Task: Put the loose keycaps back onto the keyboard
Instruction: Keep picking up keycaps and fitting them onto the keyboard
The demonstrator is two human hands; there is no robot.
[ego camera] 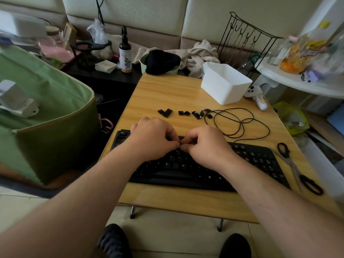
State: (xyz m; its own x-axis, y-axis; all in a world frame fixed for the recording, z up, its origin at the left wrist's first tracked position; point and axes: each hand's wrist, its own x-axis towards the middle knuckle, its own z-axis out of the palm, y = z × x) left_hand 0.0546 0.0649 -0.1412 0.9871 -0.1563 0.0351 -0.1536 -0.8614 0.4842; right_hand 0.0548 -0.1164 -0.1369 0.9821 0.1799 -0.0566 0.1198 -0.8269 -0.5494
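A black keyboard (pixel 251 161) lies across the near part of the wooden table (pixel 167 92). Several loose black keycaps (pixel 165 112) lie in a row behind it, some further right (pixel 197 114). My left hand (pixel 152 138) and my right hand (pixel 206 144) are over the keyboard's upper middle rows with fingers curled. Their thumbs and forefingers meet tip to tip above the U key and pinch a small black keycap. That keycap is almost wholly hidden by the fingers.
The keyboard's black cable (pixel 240 123) loops on the table right of the keycaps. Scissors (pixel 296 166) lie at the right edge beside the keyboard. A white bin (pixel 225 84) and a white controller (pixel 258 96) stand at the back right. A green bag (pixel 46 108) stands left of the table.
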